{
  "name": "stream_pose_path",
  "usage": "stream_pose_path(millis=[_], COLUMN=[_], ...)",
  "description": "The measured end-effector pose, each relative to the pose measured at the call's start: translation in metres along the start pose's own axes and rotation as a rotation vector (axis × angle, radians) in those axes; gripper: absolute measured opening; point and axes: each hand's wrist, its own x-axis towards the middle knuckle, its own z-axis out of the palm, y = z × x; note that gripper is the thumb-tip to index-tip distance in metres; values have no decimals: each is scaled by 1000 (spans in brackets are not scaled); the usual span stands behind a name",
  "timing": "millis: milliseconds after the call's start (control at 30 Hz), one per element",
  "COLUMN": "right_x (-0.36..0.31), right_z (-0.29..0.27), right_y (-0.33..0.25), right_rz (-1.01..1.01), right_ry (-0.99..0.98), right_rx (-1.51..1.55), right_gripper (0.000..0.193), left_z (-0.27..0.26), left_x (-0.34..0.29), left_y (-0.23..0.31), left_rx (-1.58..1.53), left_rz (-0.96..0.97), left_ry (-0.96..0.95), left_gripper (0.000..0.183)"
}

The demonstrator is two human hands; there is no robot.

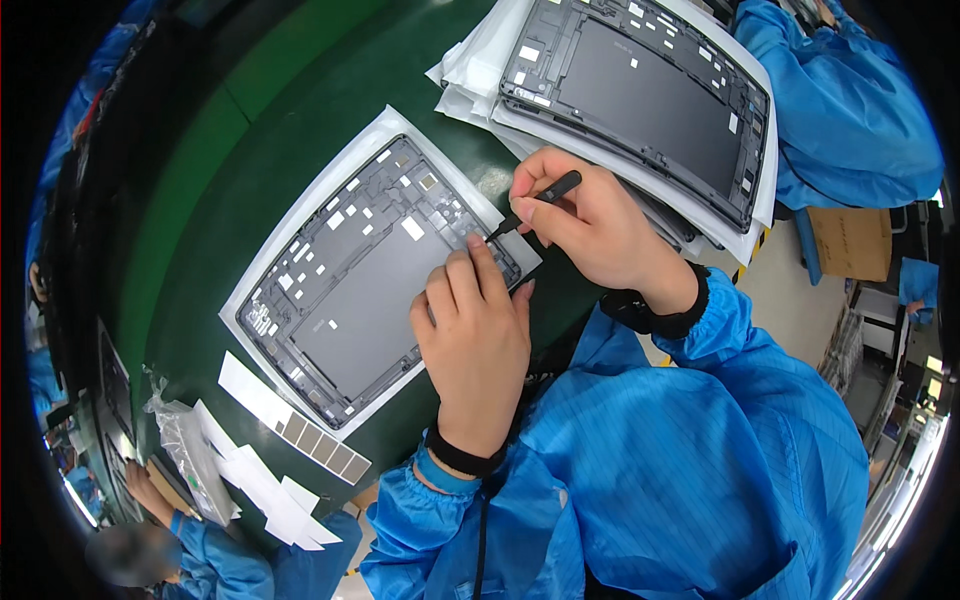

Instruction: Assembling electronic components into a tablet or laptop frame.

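A dark grey tablet housing (372, 300) lies at a slant on a white sheet (290, 235), its inner side up and dotted with small white labels. My left hand (474, 335) rests on the housing's near right part, fingers stretched out, the index fingertip close to the edge. Between the thumb and fingers of my right hand (590, 225) is a slim black pointed hand tool (552, 191). Its fine tip reaches the housing's right edge, beside my left index finger. What lies right under the tip is too small to make out.
Similar housings (640, 100) with white sheets between them are stacked at the far right. A strip of grey stickers (322, 448), white paper pieces (265, 490) and a clear plastic bag (188, 450) lie at the near left of the green table (215, 310). Co-workers in blue (850, 110) sit nearby.
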Motion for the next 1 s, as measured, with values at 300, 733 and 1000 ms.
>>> stream_pose_path(millis=[300, 733, 1000], right_x=[-25, -9, -10], right_z=[3, 18, 25], right_y=[-11, 26, 33], right_rz=[-323, -429, -625], right_ry=[317, 120, 96], right_rx=[207, -436, -630], right_gripper=[13, 26, 30], left_z=[1, -47, -24], left_x=[5, -29, -46], left_y=[6, -97, -176], left_rx=[114, -209, 155], left_rz=[67, -590, -706], left_ry=[-42, 323, -16], left_gripper=[53, 31, 34])
